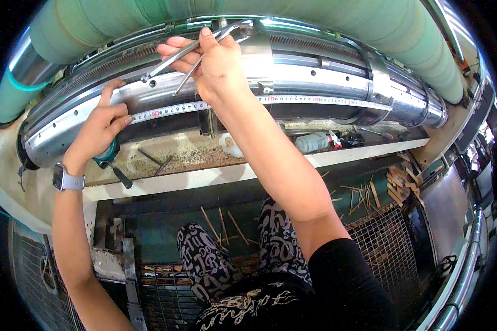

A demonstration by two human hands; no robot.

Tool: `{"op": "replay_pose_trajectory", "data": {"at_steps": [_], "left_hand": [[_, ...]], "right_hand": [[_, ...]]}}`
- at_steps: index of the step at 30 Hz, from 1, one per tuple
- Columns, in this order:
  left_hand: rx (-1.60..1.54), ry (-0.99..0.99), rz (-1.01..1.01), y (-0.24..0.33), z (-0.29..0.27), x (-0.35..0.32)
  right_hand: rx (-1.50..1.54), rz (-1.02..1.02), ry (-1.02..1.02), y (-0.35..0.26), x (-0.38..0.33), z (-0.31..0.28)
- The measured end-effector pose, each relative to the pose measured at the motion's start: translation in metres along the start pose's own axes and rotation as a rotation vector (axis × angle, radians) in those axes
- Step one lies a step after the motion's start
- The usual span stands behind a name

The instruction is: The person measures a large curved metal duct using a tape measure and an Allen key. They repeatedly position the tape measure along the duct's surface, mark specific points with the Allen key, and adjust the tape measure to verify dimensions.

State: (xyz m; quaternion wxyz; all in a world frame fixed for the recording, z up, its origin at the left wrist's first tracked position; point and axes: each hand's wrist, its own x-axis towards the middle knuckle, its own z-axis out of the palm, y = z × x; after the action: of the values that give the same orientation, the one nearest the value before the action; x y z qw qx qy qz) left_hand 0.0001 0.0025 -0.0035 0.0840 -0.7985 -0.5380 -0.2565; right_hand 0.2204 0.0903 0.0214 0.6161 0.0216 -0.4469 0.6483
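Steel roller spans the machine; a tape measure is already stretched along its front. At the roller's left end, the left hand grips the teal tape case. Above its middle, the right hand clasps two metal rods, not yet set down.

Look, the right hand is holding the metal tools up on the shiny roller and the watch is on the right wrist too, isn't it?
Not quite. The watch is on the left wrist, as the head view shows. The right hand does hold the metal tools up on the shiny roller.
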Motion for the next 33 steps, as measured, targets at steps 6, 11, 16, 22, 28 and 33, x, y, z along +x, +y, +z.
{"op": "replay_pose_trajectory", "data": {"at_steps": [6,11,16,22,28,33], "left_hand": [[-0.014,-0.034,-0.035,0.003,0.000,0.003],[-0.015,-0.066,-0.028,-0.003,-0.001,0.001],[-0.016,-0.084,-0.048,-0.002,-0.003,0.002],[-0.020,-0.041,0.047,-0.011,0.002,0.000],[0.033,-0.014,0.071,-0.011,0.001,-0.001],[-0.002,-0.071,0.028,-0.009,-0.002,0.001]], "right_hand": [[-0.010,0.056,-0.011,-0.001,-0.002,-0.012],[-0.223,0.160,-0.067,-0.018,-0.012,-0.021],[-0.193,0.170,-0.158,-0.026,-0.006,-0.048],[-0.472,0.412,-0.219,-0.100,-0.032,-0.071],[-0.705,0.350,-0.151,-0.107,-0.037,-0.065],[-0.765,0.319,-0.144,-0.108,-0.033,-0.074]]}}
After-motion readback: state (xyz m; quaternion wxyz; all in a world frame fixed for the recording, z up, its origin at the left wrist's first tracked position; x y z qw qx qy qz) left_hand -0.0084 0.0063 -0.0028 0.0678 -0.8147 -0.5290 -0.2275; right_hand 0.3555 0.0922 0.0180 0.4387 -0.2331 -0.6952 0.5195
